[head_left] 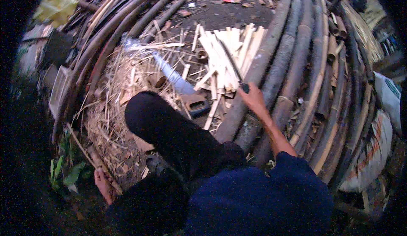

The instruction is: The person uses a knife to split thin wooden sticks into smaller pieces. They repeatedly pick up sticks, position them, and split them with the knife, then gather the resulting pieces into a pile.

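My right hand [251,95] is closed round the dark handle of a long-bladed knife [230,57]. Its blade points away and to the left, above a pile of pale split bamboo strips [227,77]. Low on the left, my left hand [102,183] has its fingers curled against a brown bamboo stick [96,157] lying near the ground beside my leg; the grip is partly hidden. Between my knee and the strips lies a handsaw [171,75], its blade angled away to the left and its dark handle nearest me.
Long bamboo poles [292,66] run along the right side, and more poles [114,28] curve along the left. Shavings and thin splinters [123,83] cover the ground at left. White sacks [371,151] stand at far right. A clear plastic container [60,89] leans at left.
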A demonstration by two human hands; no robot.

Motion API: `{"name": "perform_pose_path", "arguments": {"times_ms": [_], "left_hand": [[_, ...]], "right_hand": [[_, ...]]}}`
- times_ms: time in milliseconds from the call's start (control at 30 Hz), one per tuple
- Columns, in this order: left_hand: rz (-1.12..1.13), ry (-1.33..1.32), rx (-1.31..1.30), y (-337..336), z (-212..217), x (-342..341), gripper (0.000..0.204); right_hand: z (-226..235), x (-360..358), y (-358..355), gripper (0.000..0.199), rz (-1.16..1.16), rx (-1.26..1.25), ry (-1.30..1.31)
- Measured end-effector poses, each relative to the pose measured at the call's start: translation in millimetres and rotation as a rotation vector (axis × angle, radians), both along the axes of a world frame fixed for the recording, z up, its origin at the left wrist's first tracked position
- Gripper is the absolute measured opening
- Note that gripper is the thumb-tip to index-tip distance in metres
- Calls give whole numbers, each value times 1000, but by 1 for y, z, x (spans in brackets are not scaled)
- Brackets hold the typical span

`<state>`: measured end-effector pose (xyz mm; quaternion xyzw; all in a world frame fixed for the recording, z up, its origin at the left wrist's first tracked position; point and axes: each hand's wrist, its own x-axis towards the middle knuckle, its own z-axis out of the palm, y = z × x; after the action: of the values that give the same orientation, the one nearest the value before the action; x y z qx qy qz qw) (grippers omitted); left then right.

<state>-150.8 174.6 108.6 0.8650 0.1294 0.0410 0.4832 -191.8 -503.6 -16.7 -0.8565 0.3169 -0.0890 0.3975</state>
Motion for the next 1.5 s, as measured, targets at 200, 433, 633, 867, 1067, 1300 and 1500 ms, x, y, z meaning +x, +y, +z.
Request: {"name": "perform_pose_path", "arguments": {"times_ms": [200,433,633,867,1067,1300,1500], "left_hand": [[76,-28,-72,-120,16,77,20],[-133,15,-94,-156,46,156,20],[-559,134,-27,-296,98,262,21],[-769,282,-55,-430,-24,334,26],[-166,78,-472,-494,-227,267,27],[-440,-74,-115,-484,-230,244,38],[-711,-7,470,-488,-266,200,29]], "right_hand": [[-10,-109,-129,38,-207,-534,141],[-2,-76,-130,45,-138,-670,154],[-21,51,-56,34,41,-34,-90],[-69,169,56,29,367,-139,50],[-92,206,126,42,167,599,-99],[-88,155,51,34,-99,-15,101],[-124,104,-31,54,-173,-58,267]]}}
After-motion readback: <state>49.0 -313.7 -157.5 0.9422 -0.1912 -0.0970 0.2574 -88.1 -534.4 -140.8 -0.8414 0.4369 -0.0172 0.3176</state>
